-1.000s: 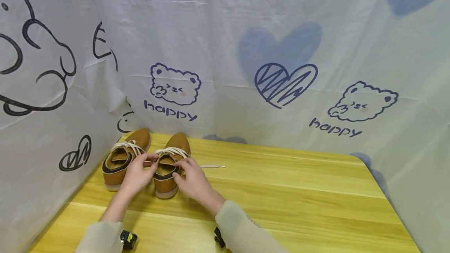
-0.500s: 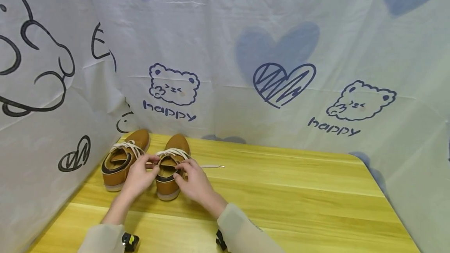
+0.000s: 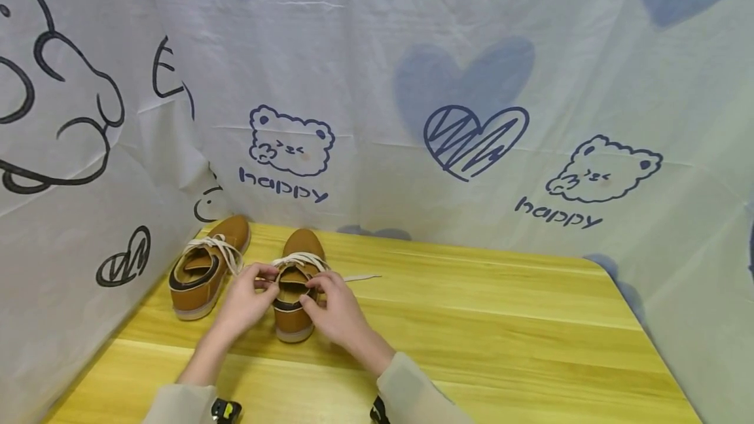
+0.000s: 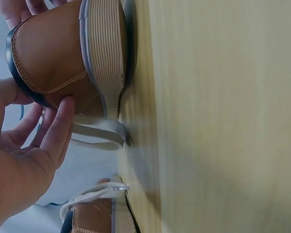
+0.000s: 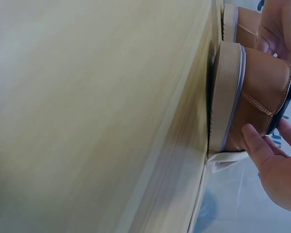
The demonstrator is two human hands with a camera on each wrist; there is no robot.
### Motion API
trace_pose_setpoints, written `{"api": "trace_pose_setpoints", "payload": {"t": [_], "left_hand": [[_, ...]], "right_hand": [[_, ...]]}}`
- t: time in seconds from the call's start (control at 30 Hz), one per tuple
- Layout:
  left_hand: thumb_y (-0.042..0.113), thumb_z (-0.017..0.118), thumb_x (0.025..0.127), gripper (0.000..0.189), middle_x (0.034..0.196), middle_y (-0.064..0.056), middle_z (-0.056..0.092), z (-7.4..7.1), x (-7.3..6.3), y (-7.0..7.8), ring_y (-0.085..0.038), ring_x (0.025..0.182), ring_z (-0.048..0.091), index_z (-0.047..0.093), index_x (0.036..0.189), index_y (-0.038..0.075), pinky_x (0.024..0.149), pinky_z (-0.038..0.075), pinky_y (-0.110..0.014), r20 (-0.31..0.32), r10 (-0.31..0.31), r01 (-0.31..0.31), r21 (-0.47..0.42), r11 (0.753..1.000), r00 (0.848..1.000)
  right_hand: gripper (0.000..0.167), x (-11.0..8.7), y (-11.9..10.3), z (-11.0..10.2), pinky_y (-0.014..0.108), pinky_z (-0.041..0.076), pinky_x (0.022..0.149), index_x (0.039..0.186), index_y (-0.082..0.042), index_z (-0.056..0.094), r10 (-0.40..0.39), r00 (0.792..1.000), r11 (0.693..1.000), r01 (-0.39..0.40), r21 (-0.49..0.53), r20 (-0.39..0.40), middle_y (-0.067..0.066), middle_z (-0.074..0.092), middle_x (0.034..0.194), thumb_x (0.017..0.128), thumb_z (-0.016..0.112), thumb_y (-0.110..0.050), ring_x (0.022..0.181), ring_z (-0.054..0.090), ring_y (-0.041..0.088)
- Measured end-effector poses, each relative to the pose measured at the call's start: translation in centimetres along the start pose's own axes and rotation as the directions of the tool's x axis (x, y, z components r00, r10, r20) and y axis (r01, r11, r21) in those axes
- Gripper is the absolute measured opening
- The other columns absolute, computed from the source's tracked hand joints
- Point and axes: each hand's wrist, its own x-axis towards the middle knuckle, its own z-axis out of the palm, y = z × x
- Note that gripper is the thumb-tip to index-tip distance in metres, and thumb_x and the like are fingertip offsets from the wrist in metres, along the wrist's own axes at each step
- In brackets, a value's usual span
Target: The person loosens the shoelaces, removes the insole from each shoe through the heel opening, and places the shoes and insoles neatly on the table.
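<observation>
A brown lace-up shoe [image 3: 294,324] with cream laces and a dark collar lining stands between the two hands, toe pointing away. My left hand [image 3: 247,301] grips the left side of its collar, thumb at the rim and fingers along the outside, as the left wrist view shows of the shoe's heel [image 4: 53,53]. On the opposite side my right hand [image 3: 343,313] pinches the collar, with fingertips pressed on the brown upper [image 5: 262,92] in the right wrist view. The sole sits close along the tabletop.
Its matching shoe [image 3: 194,298] stands to the left by the side curtain [image 3: 65,293], laces tied loosely. A loose lace end [image 3: 363,277] lies right of the held shoe. The yellow wooden table [image 3: 501,326] meets a printed curtain [image 3: 377,175] behind.
Both hands have shifted the held shoe a little to the right and toward the person, widening the gap from the other shoe. The other shoe stays put.
</observation>
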Motion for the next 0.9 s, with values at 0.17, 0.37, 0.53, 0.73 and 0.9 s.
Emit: {"api": "trace_pose_setpoints", "payload": {"t": [0.17,0.37,0.53,0.73,0.9], "left_hand": [[0.001,0.063,0.094,0.031,0.122,-0.022,0.058,1.0,-0.3,1.0,-0.035,0.109,0.065,0.061,0.124,-0.005,0.095,0.056,-0.046,0.034,0.005,-0.005,-0.017,1.000,0.999],[0.001,0.067,0.093,0.028,0.115,-0.019,0.061,2.3,-0.5,2.3,-0.030,0.102,0.066,0.062,0.119,-0.004,0.092,0.057,-0.042,0.055,0.037,-0.036,-0.012,0.999,0.998],[0.002,0.071,0.092,0.026,0.110,-0.016,0.061,3.5,-0.7,3.0,-0.025,0.096,0.065,0.061,0.116,-0.003,0.087,0.058,-0.034,0.084,0.046,-0.043,-0.035,0.998,0.995],[0.003,0.074,0.091,0.026,0.106,-0.013,0.061,4.8,-1.0,3.9,-0.020,0.092,0.064,0.061,0.113,-0.002,0.084,0.058,-0.030,0.106,0.055,-0.049,-0.059,0.997,0.993],[0.003,0.075,0.091,0.025,0.104,-0.011,0.061,5.9,-1.4,4.9,-0.018,0.090,0.063,0.061,0.111,0.000,0.083,0.058,-0.030,0.130,0.072,-0.061,-0.082,0.995,0.989]], "right_hand": [[0.032,-0.8,0.4,-1.3,0.030,0.058,0.095,0.129,-0.006,0.065,0.021,1.000,0.999,-0.021,0.026,0.007,0.010,0.056,0.140,0.104,0.063,-0.027,0.122,0.062,0.025],[0.034,-1.7,0.9,-3.0,0.033,0.059,0.094,0.128,-0.005,0.065,0.019,1.000,1.000,-0.019,0.001,0.007,0.011,0.058,0.139,0.103,0.064,-0.027,0.119,0.065,0.027],[0.035,-2.5,1.4,-4.3,0.038,0.059,0.094,0.129,-0.002,0.064,0.038,0.999,0.999,-0.038,-0.014,-0.005,0.016,0.057,0.143,0.103,0.064,-0.026,0.121,0.064,0.031],[0.029,-3.3,1.8,-5.6,0.040,0.059,0.092,0.126,-0.001,0.065,0.057,0.998,0.998,-0.057,-0.009,-0.021,0.020,0.056,0.146,0.101,0.061,-0.017,0.118,0.065,0.031],[0.032,-4.2,2.3,-6.9,0.042,0.059,0.092,0.131,-0.002,0.064,0.078,0.997,0.996,-0.078,-0.030,-0.029,0.016,0.058,0.144,0.101,0.059,-0.014,0.116,0.065,0.031]]}}
